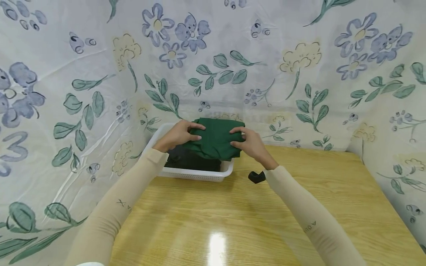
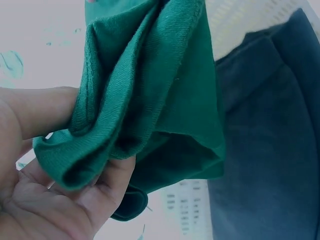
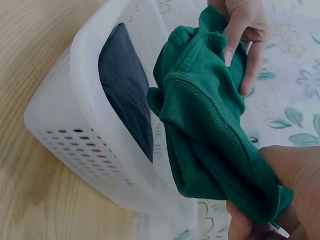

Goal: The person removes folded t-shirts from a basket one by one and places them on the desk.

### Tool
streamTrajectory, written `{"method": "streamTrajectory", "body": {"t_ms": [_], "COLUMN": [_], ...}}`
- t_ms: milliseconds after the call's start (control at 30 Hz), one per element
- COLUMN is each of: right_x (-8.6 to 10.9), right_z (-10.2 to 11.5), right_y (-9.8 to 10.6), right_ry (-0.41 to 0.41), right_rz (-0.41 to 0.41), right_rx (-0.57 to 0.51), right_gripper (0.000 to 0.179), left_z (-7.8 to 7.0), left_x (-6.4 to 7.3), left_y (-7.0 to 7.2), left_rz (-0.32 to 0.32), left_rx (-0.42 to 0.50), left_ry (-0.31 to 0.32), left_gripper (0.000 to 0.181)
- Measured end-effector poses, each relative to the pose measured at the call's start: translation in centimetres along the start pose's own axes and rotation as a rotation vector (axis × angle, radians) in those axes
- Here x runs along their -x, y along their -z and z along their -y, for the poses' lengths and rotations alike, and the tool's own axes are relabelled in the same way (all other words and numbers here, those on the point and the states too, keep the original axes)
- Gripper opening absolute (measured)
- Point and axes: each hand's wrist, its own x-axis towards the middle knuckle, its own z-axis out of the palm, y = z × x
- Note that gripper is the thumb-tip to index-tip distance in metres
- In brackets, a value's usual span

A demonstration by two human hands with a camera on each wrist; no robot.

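Both hands hold up a folded green cloth garment [image 1: 217,138] over the back right part of a white plastic basket [image 1: 196,174]. My left hand [image 1: 181,133] pinches its left end between thumb and fingers; the left wrist view shows the thumb on one side of the folds [image 2: 130,85] and fingers beneath. My right hand [image 1: 251,143] grips the right end, and in the right wrist view the hand [image 3: 295,185] has its thumb over the ribbed edge. Below the garment, dark folded cloth [image 1: 193,159] lies in the basket. What kind of garment the green one is, I cannot tell.
A small black object [image 1: 256,177] lies on the wooden table [image 1: 199,210], beside my right sleeve. A floral-print curtain [image 1: 213,85] hangs behind the table and along its left and right sides. The basket stands at the table's back left, close to the curtain.
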Motion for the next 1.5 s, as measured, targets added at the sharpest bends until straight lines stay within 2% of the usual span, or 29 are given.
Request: {"method": "streamTrajectory", "body": {"t_ms": [233,667,900,1167,1333,1500], "right_x": [0.6,2.3,3.3,4.5,5.2,5.8], "right_z": [-0.6,-2.0,-3.3,-4.7,-5.8,-7.1], "right_y": [1.5,4.8,6.5,8.4,9.5,10.3], "right_ry": [0.018,0.033,0.018,-0.016,-0.015,-0.047], "right_rz": [-0.031,-0.079,-0.11,-0.108,-0.115,-0.117], "right_rx": [0.0,0.004,0.033,0.032,0.04,0.038], "right_gripper": [0.037,0.036,0.038,0.039,0.039,0.038], "left_z": [-1.0,-3.3,-4.7,-6.0,-6.5,-6.7], "left_x": [-0.9,-2.4,-3.6,-5.0,-5.9,-6.9], "left_y": [-0.8,-3.0,-4.7,-6.8,-8.0,-9.4], "left_rz": [0.015,-0.002,0.015,0.028,0.038,0.05], "left_rx": [-0.001,-0.009,-0.01,-0.015,-0.016,-0.019], "left_ry": [-0.025,-0.097,-0.141,-0.177,-0.208,-0.237], "left_gripper": [0.045,0.044,0.043,0.042,0.042,0.042]}}
